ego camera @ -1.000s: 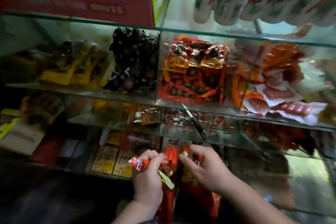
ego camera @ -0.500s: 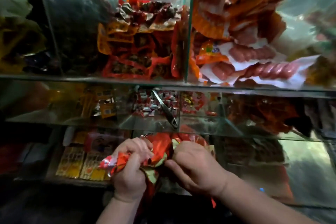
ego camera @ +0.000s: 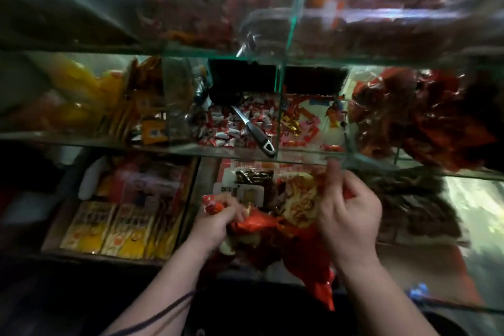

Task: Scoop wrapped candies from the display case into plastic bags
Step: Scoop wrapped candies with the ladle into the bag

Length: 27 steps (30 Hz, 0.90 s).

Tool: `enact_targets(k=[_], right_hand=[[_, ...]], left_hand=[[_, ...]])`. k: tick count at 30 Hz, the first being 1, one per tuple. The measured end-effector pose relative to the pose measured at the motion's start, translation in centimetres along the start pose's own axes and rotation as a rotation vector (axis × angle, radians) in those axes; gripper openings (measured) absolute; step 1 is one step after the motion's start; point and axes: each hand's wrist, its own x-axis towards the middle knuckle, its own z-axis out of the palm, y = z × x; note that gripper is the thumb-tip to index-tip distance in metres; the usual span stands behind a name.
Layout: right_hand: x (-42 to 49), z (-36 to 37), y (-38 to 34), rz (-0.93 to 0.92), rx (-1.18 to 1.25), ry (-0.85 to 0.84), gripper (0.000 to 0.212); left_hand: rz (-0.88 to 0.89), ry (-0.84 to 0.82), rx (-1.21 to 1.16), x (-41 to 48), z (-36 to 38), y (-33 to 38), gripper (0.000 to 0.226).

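Head view, read left to right. At lower left lie flat yellow packets (ego camera: 109, 232), clear of the work. The left hand (ego camera: 215, 222) has its fingers curled tight round a bunched, twisted edge of the red plastic bag (ego camera: 311, 264). Above it, in the middle compartment of the display case (ego camera: 300, 158), the scoop (ego camera: 246, 124) rests untouched on the wrapped candies (ego camera: 221, 120), bowl to the rear and handle toward the front glass. The right hand (ego camera: 351, 215) grips the bag's opposite edge with curled fingers, one finger raised toward the glass rim. The bag's mouth looks crumpled, not spread; whether it is open enough cannot be told. Probable faults: with both hands occupied, one must let go to take the scoop, and the thin film may then close or sag, spilling candies onto the goods below; a loaded scoop could strike the glass rim on its way out; the one-handed hold may slip. At far right, dark red packets (ego camera: 409, 123) fill the neighbouring compartment.
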Motion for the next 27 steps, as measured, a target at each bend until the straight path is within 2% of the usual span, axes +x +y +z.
enact_targets(k=[3, 5, 7, 9, 11, 13, 15, 17, 18, 19, 21, 23, 25, 27], right_hand=[[-0.6, 0.0, -0.1, 0.309, 0.078, 0.115, 0.069], [-0.4, 0.6, -1.4, 0.322, 0.237, 0.16, 0.07], [0.0, 1.5, -3.6, 0.171, 0.365, 0.171, 0.065], [0.2, 2.2, -5.4, -0.136, 0.33, 0.106, 0.065], [-0.2, 3.0, -5.7, -0.403, 0.266, -0.017, 0.061], [-1.6, 3.4, -4.1, -0.491, 0.173, -0.141, 0.056], [-3.7, 3.2, -0.7, -0.321, 0.087, -0.233, 0.058], [-5.9, 2.7, 2.7, 0.023, 0.021, -0.272, 0.061], [-6.6, 2.4, 4.1, 0.139, 0.003, -0.28, 0.062], [-7.1, 2.2, 5.0, 0.158, -0.013, -0.272, 0.063], [-7.4, 1.8, 5.4, 0.006, -0.049, -0.259, 0.061], [-7.3, 1.4, 4.6, -0.198, -0.093, -0.281, 0.056], [-7.6, 1.0, 3.9, -0.28, -0.199, -0.408, 0.048], [-8.4, 0.3, 3.6, -0.245, -0.355, -0.63, 0.031]], left_hand=[[-0.174, 0.273, 0.059, -1.2, -1.9, 0.1, 0.035], [-0.246, 0.436, -0.031, -2.1, -2.3, 1.6, 0.056], [-0.339, 0.69, -0.271, -2.3, -1.9, 3.3, 0.062], [-0.362, 0.775, -0.395, -2.5, -1.0, 4.8, 0.056], [-0.291, 0.704, -0.309, -3.1, -0.3, 5.2, 0.051], [-0.166, 0.545, -0.024, -4.1, -0.5, 4.9, 0.05], [-0.095, 0.387, 0.184, -4.8, -1.4, 3.7, 0.054], [-0.071, 0.248, 0.299, -4.9, -2.2, 2.5, 0.048], [-0.059, 0.184, 0.321, -4.9, -2.4, 2.2, 0.048], [-0.04, 0.143, 0.319, -5.1, -2.4, 2.2, 0.052], [0.011, 0.12, 0.265, -5.5, -2.0, 2.5, 0.059], [0.032, 0.113, 0.229, -6.2, -1.2, 2.9, 0.052], [0.003, 0.076, 0.233, -7.3, -0.4, 2.8, 0.037], [-0.047, 0.061, 0.242, -8.0, -0.1, 2.5, 0.019]])
